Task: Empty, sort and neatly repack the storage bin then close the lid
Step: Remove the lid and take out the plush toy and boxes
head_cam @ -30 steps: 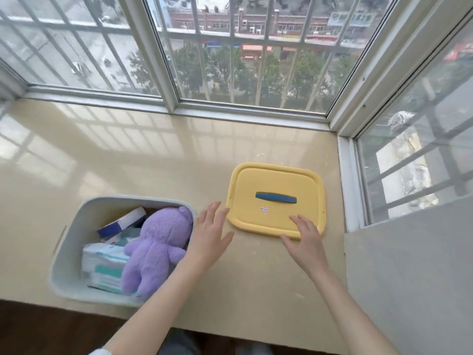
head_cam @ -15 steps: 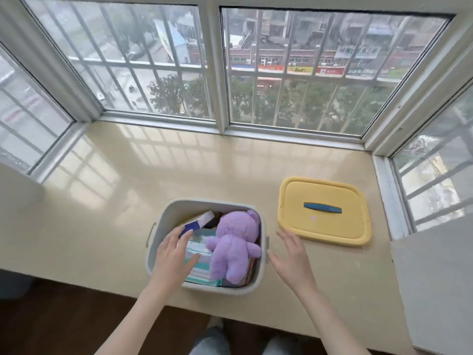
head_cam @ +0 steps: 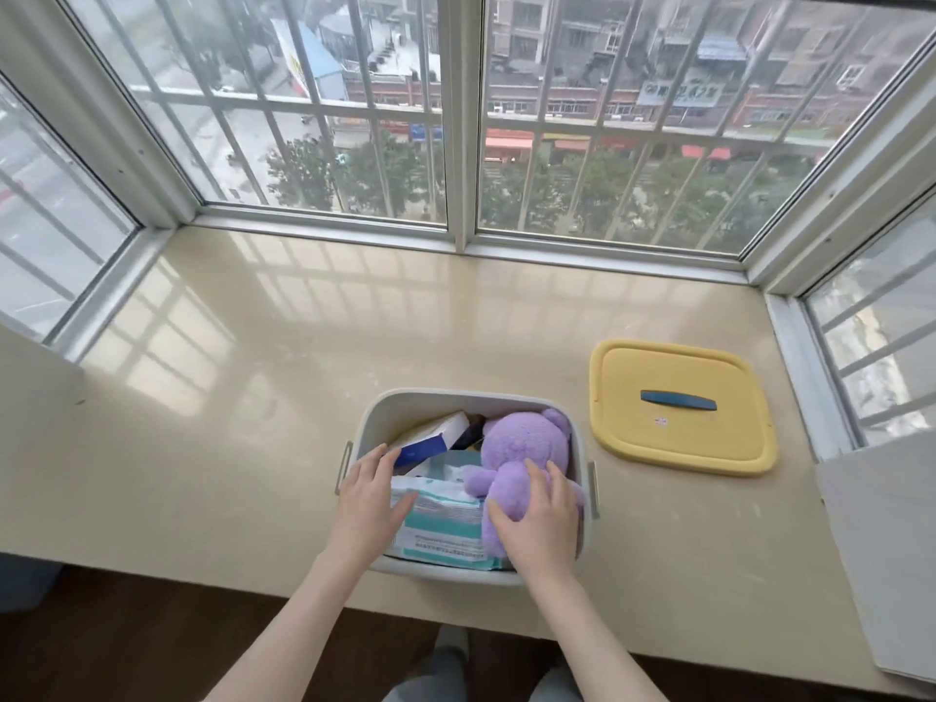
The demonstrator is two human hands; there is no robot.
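Both hands in open bin (head_cam: 511, 401): left hand (head_cam: 368, 504) spread on tissue pack (head_cam: 440, 519), right hand (head_cam: 539, 519) gripping purple plush (head_cam: 521, 448); lid (head_cam: 678, 367) right of bin.

The storage bin (head_cam: 468, 400) is pale grey-white, with tan handles at its two sides; the lid (head_cam: 678, 438) lying beside it is soft yellow with a dark blue handle (head_cam: 678, 400) and a tiny red-and-white sticker (head_cam: 660, 421); the plush toy (head_cam: 524, 450) in the bin is plain lilac purple — no pattern on its fur; the box (head_cam: 430, 438) is white with a deep blue band; the soft packets (head_cam: 443, 519) are white with teal stripes and fine dark print; the sill (head_cam: 304, 397) is glossy cream-beige, crossed by pale window reflections — a grid of light squares; the window frames (head_cam: 458, 119) are white
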